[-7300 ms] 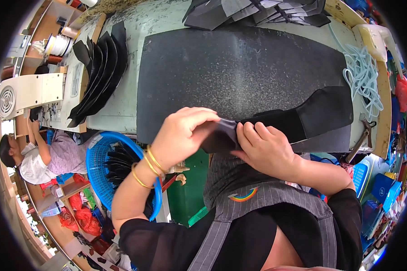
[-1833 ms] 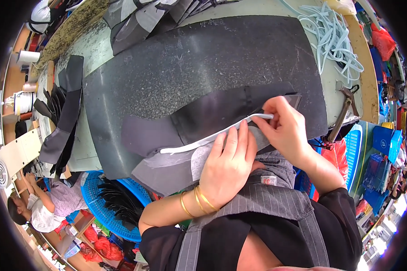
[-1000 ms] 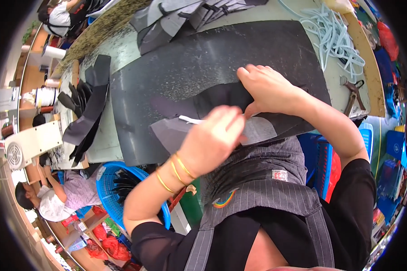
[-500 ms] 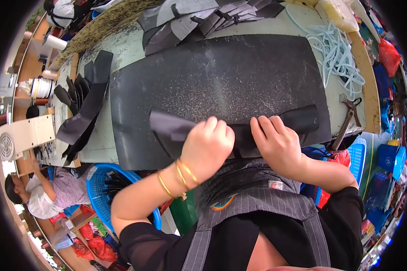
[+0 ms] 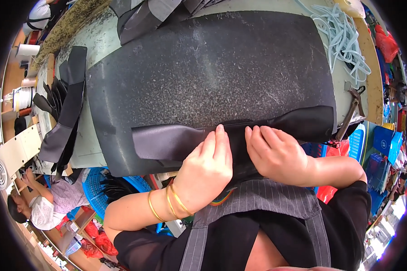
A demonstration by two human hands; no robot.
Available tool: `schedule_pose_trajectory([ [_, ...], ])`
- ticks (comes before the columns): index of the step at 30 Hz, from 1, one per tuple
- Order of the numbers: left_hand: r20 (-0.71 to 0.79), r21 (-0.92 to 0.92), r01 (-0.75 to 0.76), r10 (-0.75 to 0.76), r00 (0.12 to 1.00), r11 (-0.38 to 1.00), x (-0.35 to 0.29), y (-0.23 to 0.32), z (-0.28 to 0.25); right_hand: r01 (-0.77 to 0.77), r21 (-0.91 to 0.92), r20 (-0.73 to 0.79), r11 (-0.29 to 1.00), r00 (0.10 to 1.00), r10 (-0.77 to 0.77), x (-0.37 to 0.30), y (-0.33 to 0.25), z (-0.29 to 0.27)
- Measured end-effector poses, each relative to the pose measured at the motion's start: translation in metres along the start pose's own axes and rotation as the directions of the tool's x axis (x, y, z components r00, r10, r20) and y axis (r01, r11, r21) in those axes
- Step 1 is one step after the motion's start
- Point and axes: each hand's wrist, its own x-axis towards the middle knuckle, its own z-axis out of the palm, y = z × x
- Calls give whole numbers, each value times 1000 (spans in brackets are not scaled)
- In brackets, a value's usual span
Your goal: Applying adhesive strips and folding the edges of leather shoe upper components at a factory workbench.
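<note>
A long black leather-like strip [image 5: 160, 141] lies across the near edge of a large worn black mat [image 5: 199, 77], its wide ends flaring to both sides. My left hand [image 5: 209, 163] is on the narrower middle of the strip, fingers pressed together along its upper edge. Close beside it, my right hand [image 5: 276, 157] grips the same part, fingertips bent over the edge. Both thumbs are hidden under the hands, as is much of the strip's middle.
Left of the mat lie black pieces [image 5: 70, 104]; more dark pieces [image 5: 149, 18] sit behind it. Pale blue cord [image 5: 343, 49] is heaped at the far right, above a hammer [image 5: 353, 108]. A blue basket [image 5: 95, 187] stands at lower left, with another person [image 5: 49, 203] beyond.
The view has shifted, so the mat looks nearer. My fingers have straightened from a curled grip to press along the strip's edge, and its left end has flattened out.
</note>
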Motion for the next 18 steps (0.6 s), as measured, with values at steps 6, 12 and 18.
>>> schedule_pose_trajectory([
  [6, 31, -606, 106, -110, 993, 788, -1, -27, 6, -34, 536, -131, 844, 984, 123, -10, 10, 19],
  [12, 40, -586, 94, -87, 995, 805, 0, -27, 7, 34, 501, 62, 865, 995, -75, 0, 15, -1],
  [18, 47, -302, -90, 109, 993, 949, -4, -9, 2, 158, 300, 116, 941, 973, -201, -17, -1, 4],
])
